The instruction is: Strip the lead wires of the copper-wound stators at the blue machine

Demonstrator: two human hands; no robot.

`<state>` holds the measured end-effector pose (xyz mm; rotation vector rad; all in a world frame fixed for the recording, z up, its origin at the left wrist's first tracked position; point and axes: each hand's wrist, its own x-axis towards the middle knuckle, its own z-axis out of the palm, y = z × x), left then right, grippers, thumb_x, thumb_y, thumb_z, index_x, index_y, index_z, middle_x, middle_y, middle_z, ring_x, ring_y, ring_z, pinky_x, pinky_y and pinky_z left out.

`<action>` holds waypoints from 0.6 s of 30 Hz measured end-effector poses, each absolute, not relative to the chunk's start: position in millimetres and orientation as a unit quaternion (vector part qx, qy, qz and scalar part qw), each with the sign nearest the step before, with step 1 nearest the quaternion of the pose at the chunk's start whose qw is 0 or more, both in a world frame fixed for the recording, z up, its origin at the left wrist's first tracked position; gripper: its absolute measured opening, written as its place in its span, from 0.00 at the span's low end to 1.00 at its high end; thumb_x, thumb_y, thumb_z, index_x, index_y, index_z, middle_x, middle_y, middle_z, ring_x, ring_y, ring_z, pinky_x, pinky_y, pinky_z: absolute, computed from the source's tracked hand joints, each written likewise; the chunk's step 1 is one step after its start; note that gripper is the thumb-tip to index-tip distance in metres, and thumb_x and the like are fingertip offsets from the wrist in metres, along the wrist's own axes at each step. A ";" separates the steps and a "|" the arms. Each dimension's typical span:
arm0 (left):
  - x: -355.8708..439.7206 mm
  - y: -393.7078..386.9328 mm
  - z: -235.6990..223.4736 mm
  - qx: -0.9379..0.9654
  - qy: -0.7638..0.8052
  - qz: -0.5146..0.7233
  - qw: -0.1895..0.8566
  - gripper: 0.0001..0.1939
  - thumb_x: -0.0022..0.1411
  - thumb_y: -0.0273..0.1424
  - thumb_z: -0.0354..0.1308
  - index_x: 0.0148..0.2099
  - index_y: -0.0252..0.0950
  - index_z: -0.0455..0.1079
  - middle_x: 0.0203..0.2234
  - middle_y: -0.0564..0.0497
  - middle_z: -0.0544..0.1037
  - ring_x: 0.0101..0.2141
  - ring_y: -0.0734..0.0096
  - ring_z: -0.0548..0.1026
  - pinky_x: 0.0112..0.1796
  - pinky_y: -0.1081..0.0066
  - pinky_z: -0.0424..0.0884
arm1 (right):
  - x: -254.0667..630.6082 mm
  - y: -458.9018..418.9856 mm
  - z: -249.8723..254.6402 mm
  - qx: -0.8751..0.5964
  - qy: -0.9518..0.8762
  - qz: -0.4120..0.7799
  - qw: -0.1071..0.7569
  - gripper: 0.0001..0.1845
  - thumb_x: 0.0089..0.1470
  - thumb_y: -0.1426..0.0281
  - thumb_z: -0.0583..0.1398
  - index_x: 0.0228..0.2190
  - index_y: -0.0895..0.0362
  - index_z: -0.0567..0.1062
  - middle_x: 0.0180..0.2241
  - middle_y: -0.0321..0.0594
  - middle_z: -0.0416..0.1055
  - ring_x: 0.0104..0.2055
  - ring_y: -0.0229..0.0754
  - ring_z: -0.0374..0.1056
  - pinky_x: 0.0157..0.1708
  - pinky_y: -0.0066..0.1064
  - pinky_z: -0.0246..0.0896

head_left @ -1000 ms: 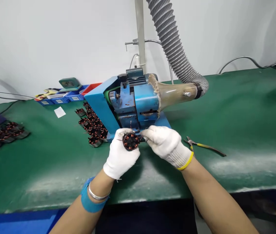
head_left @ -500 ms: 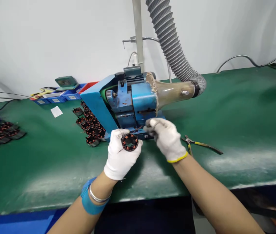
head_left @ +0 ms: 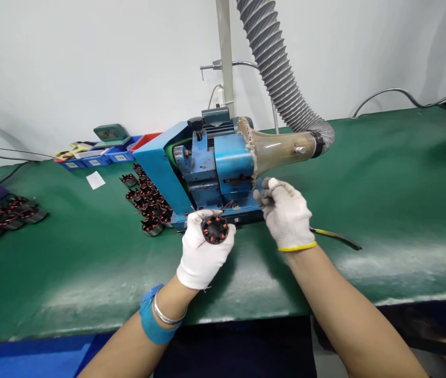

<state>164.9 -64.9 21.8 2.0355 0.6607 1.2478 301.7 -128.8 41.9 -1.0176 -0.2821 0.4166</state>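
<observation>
My left hand [head_left: 204, 254], in a white glove, is wrapped round a motor stator [head_left: 215, 230] whose ring of copper coils faces me. Thin wire ends stick out from the stator's far side and lower left. My right hand [head_left: 286, 215], gloved with grey fingertips, is in the air to the right, apart from the stator. Its fingers are curled together; whatever is between them, if anything, does not show. Just beyond both hands stands a blue belt-driven machine [head_left: 234, 156]. Pliers [head_left: 337, 237] lie behind my right wrist, only one yellow-and-black handle showing.
Several wound stators [head_left: 150, 202] stand left of the machine, and more stators [head_left: 8, 212] lie at the far left. Small bins [head_left: 118, 156] line the wall near a white paper slip [head_left: 95, 180]. A grey hose [head_left: 286, 73] drops to the machine's clear duct [head_left: 278, 149].
My right hand has moved right, away from the stator, and now covers most of the pliers. The stator and my left hand appear slightly farther right in view, as the view itself has shifted.
</observation>
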 end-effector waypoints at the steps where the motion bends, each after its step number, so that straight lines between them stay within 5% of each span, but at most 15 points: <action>1: 166.1 -65.3 22.9 0.764 0.276 0.476 0.337 0.23 0.49 0.33 0.67 0.45 0.39 0.61 0.37 0.51 0.73 0.36 0.69 0.74 0.43 0.65 0.72 | 304.6 -129.2 42.4 -0.490 -0.136 0.192 0.839 0.14 0.43 0.60 0.65 0.27 0.56 0.72 0.21 0.30 0.67 0.22 0.32 0.62 0.30 0.30 0.67; 6: 175.4 -63.0 28.6 0.769 0.264 0.409 0.414 0.30 0.51 0.33 0.64 0.55 0.36 0.59 0.47 0.44 0.72 0.46 0.63 0.74 0.49 0.60 0.71 | 284.3 -127.3 34.6 -0.573 -0.319 0.263 0.708 0.20 0.47 0.60 0.63 0.40 0.58 0.76 0.36 0.42 0.77 0.38 0.42 0.72 0.42 0.36 0.69; 9: 184.4 -59.9 31.2 0.784 0.244 0.394 0.415 0.28 0.51 0.33 0.62 0.54 0.35 0.62 0.48 0.43 0.73 0.49 0.60 0.73 0.52 0.58 0.69 | 275.6 -125.3 27.8 -0.550 -0.345 0.254 0.717 0.19 0.50 0.62 0.59 0.43 0.58 0.76 0.42 0.44 0.76 0.46 0.45 0.72 0.49 0.38 0.67; 18: 207.9 -57.4 54.0 0.789 0.292 0.378 0.386 0.26 0.44 0.34 0.65 0.47 0.34 0.68 0.41 0.46 0.77 0.42 0.61 0.76 0.47 0.61 0.72 | 291.3 -116.8 31.8 -0.482 -0.283 0.248 0.791 0.15 0.47 0.67 0.56 0.36 0.57 0.77 0.37 0.38 0.78 0.44 0.45 0.73 0.51 0.38 0.66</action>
